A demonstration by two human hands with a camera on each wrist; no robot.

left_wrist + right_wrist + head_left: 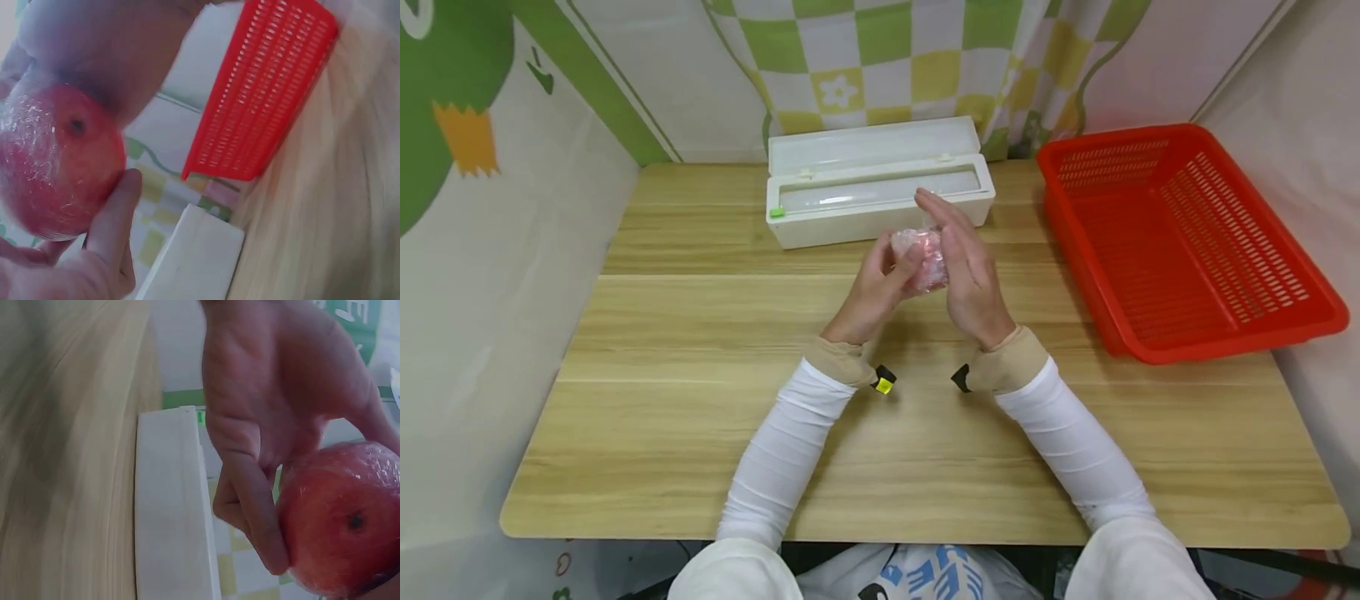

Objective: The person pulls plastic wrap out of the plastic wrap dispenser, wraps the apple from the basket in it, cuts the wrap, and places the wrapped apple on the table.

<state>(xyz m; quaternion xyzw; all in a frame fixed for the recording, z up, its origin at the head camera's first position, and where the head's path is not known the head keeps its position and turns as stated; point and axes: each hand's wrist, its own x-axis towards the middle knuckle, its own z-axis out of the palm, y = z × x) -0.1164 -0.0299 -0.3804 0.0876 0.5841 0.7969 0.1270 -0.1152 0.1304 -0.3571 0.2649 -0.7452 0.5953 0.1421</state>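
A round red fruit that looks like an apple point(931, 265) is wrapped in shiny clear film, and a dark spot shows on its skin in both wrist views. My left hand point(867, 292) holds it from the left, thumb in front and fingers along its side. From the right, my right hand point(973, 279) lays its palm against the film, with fingers stretched out straight. Both hands are raised over the wooden table, in front of a long white film dispenser box point(880, 218) whose lid point(876, 146) stands up.
A red plastic basket point(1116, 312) with slotted walls stands at the right of the wooden table point(692, 425). Behind the dispenser hangs a green, yellow and white checked cloth point(880, 50). Light walls close in both sides.
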